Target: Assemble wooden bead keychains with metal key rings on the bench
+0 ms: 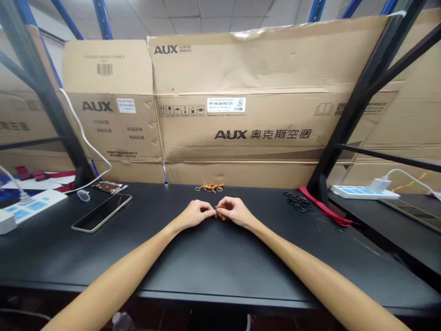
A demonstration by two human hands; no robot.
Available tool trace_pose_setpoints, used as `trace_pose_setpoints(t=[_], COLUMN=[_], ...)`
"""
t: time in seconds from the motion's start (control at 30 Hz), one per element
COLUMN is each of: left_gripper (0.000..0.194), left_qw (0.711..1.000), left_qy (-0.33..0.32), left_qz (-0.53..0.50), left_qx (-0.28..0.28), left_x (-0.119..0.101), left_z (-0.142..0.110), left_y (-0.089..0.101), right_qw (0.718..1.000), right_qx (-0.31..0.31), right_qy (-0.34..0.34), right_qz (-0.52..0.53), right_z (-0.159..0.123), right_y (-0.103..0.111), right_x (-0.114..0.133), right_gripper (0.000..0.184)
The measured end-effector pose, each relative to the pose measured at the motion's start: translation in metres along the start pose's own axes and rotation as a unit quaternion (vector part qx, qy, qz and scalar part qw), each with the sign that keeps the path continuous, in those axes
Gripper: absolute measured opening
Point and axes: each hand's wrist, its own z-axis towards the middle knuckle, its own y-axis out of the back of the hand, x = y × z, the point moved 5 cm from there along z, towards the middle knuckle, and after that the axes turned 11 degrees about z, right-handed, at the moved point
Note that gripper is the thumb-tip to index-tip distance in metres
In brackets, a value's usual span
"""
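Barely visible — orange beads (220, 214) pinched between left hand (195, 214) and right hand (236, 211).

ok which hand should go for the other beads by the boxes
Left, probably: the left hand sits slightly closer to the far beads, while the right hand is closed on the near beads.

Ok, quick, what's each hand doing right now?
Left hand: closed, fingertips pinching a small cluster of brown beads.
Right hand: closed, pinching the same beads.
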Motion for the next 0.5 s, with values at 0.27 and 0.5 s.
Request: trace_pose_setpoints(t=[0.27, 0.5], left_gripper=[0.029, 0.029], left_qw=[1.000, 0.999], left_qy=[-0.011, -0.012], left_qz=[0.000, 0.015], left_qx=[0.002, -0.025], left_x=[0.000, 0.009], left_z=[0.001, 0.003], left_y=[0.002, 0.008], right_qw=[0.994, 0.952], right_qx=[0.018, -0.008], right_qy=[0.012, 0.136], right_qz=[-0.110, -0.273], right_z=[-0.002, -0.006], right_y=[-0.001, 0.000], right_x=[0.001, 0.011], right_gripper=[0.022, 0.027])
